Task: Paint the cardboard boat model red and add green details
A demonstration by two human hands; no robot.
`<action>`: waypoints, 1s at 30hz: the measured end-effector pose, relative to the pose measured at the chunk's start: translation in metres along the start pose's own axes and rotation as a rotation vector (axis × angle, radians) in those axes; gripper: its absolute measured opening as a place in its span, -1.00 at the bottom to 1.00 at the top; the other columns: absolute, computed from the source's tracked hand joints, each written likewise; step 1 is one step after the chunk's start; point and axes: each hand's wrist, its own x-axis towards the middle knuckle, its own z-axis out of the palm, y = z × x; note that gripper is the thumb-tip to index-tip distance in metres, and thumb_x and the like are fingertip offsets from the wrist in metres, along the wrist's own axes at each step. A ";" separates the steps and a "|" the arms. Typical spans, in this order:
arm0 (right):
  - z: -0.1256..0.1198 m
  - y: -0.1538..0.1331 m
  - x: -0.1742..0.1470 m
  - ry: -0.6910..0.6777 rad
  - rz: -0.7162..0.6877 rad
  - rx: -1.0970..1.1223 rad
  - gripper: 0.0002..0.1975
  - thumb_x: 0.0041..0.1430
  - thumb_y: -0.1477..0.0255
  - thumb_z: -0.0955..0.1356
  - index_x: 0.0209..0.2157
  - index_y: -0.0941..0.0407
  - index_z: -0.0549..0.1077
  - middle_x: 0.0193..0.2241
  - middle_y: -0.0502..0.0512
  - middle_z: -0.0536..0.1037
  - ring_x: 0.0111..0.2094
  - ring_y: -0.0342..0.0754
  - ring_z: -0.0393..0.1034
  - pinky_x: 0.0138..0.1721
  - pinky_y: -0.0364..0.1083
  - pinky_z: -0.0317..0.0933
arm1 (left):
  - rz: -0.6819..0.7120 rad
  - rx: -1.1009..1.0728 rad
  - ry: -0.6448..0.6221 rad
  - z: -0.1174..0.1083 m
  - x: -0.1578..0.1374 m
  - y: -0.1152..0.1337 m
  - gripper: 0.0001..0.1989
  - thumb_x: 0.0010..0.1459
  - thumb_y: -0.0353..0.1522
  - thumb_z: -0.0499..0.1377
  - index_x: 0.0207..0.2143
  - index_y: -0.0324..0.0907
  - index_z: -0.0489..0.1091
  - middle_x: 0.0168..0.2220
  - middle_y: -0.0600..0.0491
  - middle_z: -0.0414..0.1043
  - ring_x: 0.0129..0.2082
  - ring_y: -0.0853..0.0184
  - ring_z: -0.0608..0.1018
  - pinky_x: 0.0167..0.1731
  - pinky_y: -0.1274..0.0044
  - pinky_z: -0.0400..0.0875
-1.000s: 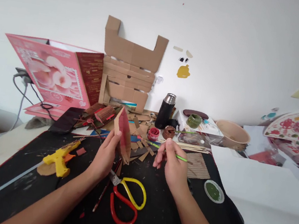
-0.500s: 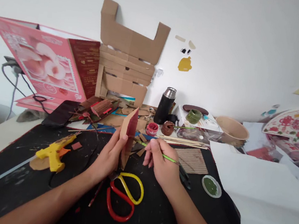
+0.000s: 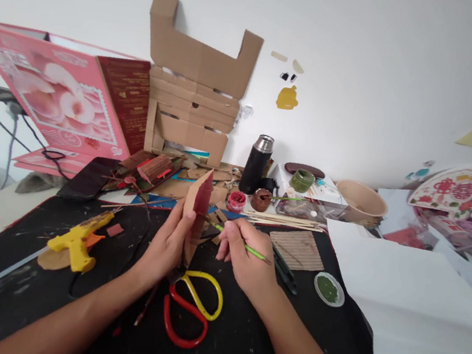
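Observation:
My left hand grips a piece of cardboard and holds it upright above the black mat. The side facing right is painted dark red; the other side is plain brown. In my right hand is a paintbrush with a green handle, pinched like a pen. Its tip points at the red side of the cardboard; whether it touches I cannot tell. Just below the cardboard lie scissors with one red and one yellow handle loop.
A yellow hot glue gun lies at left. Behind my hands stand a red paint jar, a brown paint jar and a black thermos. Corrugated cardboard and a lid with green paint lie at right.
The whole view has shifted slightly, so things appear a little further left. Both hands keep their holds, and the brush stays close to the painted side of the cardboard.

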 end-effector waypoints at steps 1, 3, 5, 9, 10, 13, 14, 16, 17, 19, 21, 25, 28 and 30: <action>0.000 0.000 0.000 0.009 0.003 -0.002 -0.58 0.57 0.13 0.30 -0.35 0.07 0.49 -0.61 -0.05 0.52 -0.60 -0.14 0.48 -0.52 -0.20 0.34 | -0.007 0.007 0.014 0.000 0.000 0.000 -0.29 0.50 -0.03 0.03 0.52 -0.21 0.26 0.48 -0.12 0.39 0.50 0.02 0.36 0.49 0.30 0.15; -0.001 -0.001 0.001 0.037 0.013 0.003 -0.56 0.57 0.12 0.29 -0.36 0.07 0.48 -0.62 -0.05 0.51 -0.61 -0.13 0.48 -0.53 -0.19 0.33 | -0.006 0.031 0.036 -0.001 0.000 0.000 -0.29 0.50 -0.02 0.02 0.53 -0.19 0.26 0.50 -0.11 0.36 0.51 0.01 0.34 0.50 0.29 0.13; -0.002 0.000 0.002 0.053 0.017 0.008 -0.56 0.57 0.11 0.29 -0.37 0.07 0.48 -0.63 -0.06 0.50 -0.62 -0.13 0.47 -0.54 -0.19 0.32 | 0.001 0.046 0.038 -0.002 0.001 -0.002 -0.29 0.50 -0.01 0.02 0.53 -0.17 0.25 0.51 -0.09 0.33 0.52 0.02 0.32 0.50 0.29 0.11; 0.000 0.000 0.001 0.027 0.020 -0.005 -0.57 0.56 0.10 0.30 -0.36 0.06 0.48 -0.61 -0.06 0.52 -0.61 -0.13 0.48 -0.52 -0.19 0.34 | -0.021 0.017 0.014 -0.001 0.003 -0.007 -0.30 0.50 -0.01 0.03 0.51 -0.15 0.27 0.50 -0.07 0.36 0.53 0.05 0.31 0.50 0.32 0.12; 0.000 0.000 0.001 0.020 0.024 -0.009 -0.57 0.56 0.10 0.30 -0.36 0.06 0.48 -0.61 -0.06 0.52 -0.60 -0.13 0.48 -0.52 -0.19 0.35 | -0.022 0.009 0.008 -0.001 0.003 -0.008 -0.31 0.49 -0.01 0.03 0.51 -0.16 0.27 0.50 -0.06 0.36 0.53 0.06 0.30 0.50 0.33 0.12; -0.001 0.000 0.002 0.032 0.033 -0.001 -0.56 0.55 0.09 0.30 -0.37 0.06 0.48 -0.61 -0.06 0.50 -0.60 -0.13 0.48 -0.53 -0.19 0.33 | -0.016 0.006 0.012 -0.001 0.003 -0.009 -0.30 0.49 -0.01 0.03 0.50 -0.18 0.27 0.50 -0.07 0.35 0.53 0.09 0.30 0.51 0.34 0.10; -0.001 0.000 0.002 0.036 0.035 0.005 -0.55 0.55 0.08 0.30 -0.36 0.06 0.48 -0.61 -0.06 0.50 -0.61 -0.13 0.47 -0.54 -0.19 0.32 | -0.012 0.010 0.020 -0.002 0.003 -0.009 -0.29 0.49 -0.01 0.03 0.50 -0.19 0.27 0.51 -0.08 0.34 0.53 0.09 0.30 0.51 0.34 0.09; -0.002 0.000 0.003 0.036 0.040 0.014 -0.55 0.55 0.08 0.30 -0.36 0.06 0.48 -0.62 -0.07 0.49 -0.62 -0.14 0.47 -0.55 -0.19 0.32 | -0.006 0.014 0.026 -0.003 0.002 -0.010 -0.28 0.49 0.00 0.03 0.50 -0.23 0.26 0.51 -0.12 0.33 0.53 0.09 0.31 0.51 0.33 0.08; -0.002 0.000 0.003 0.029 0.044 0.016 -0.55 0.56 0.07 0.30 -0.36 0.06 0.48 -0.62 -0.07 0.49 -0.62 -0.14 0.47 -0.54 -0.20 0.32 | -0.003 0.013 0.023 -0.003 0.002 -0.010 -0.28 0.49 0.00 0.03 0.50 -0.23 0.26 0.51 -0.13 0.33 0.53 0.08 0.31 0.51 0.33 0.08; 0.000 0.001 0.002 0.011 0.051 0.017 -0.55 0.56 0.07 0.30 -0.36 0.06 0.47 -0.62 -0.07 0.50 -0.62 -0.15 0.46 -0.54 -0.20 0.32 | -0.006 0.012 0.011 -0.003 0.002 -0.010 -0.28 0.48 0.01 0.04 0.50 -0.22 0.26 0.50 -0.13 0.35 0.52 0.06 0.32 0.51 0.31 0.08; 0.001 0.002 0.002 0.005 0.057 0.026 -0.53 0.55 0.04 0.30 -0.36 0.06 0.48 -0.62 -0.07 0.50 -0.62 -0.15 0.46 -0.54 -0.21 0.32 | -0.025 0.014 0.026 -0.003 0.003 -0.011 -0.29 0.48 0.01 0.04 0.49 -0.19 0.27 0.49 -0.11 0.36 0.52 0.05 0.33 0.52 0.29 0.08; -0.004 0.001 0.006 0.084 0.084 0.059 -0.46 0.50 -0.07 0.32 -0.38 0.07 0.48 -0.65 -0.07 0.48 -0.64 -0.14 0.45 -0.58 -0.21 0.31 | -0.082 0.003 0.094 -0.003 0.004 -0.012 -0.29 0.47 0.00 0.06 0.51 -0.17 0.27 0.51 -0.07 0.34 0.54 0.07 0.30 0.52 0.30 0.07; -0.014 0.001 0.012 0.208 0.095 0.066 -0.41 0.44 -0.15 0.34 -0.38 0.08 0.48 -0.65 -0.05 0.49 -0.64 -0.13 0.46 -0.60 -0.21 0.31 | -0.089 -0.015 0.136 -0.004 0.004 -0.012 -0.27 0.48 0.01 0.06 0.54 -0.14 0.23 0.55 -0.05 0.27 0.55 0.08 0.27 0.51 0.31 0.09; -0.021 0.001 0.016 0.292 0.085 0.078 -0.40 0.40 -0.19 0.35 -0.36 0.08 0.48 -0.62 -0.04 0.50 -0.62 -0.12 0.48 -0.60 -0.21 0.32 | -0.113 -0.003 0.155 -0.004 0.004 -0.012 -0.27 0.48 0.03 0.05 0.52 -0.14 0.26 0.54 -0.06 0.28 0.55 0.07 0.26 0.52 0.32 0.09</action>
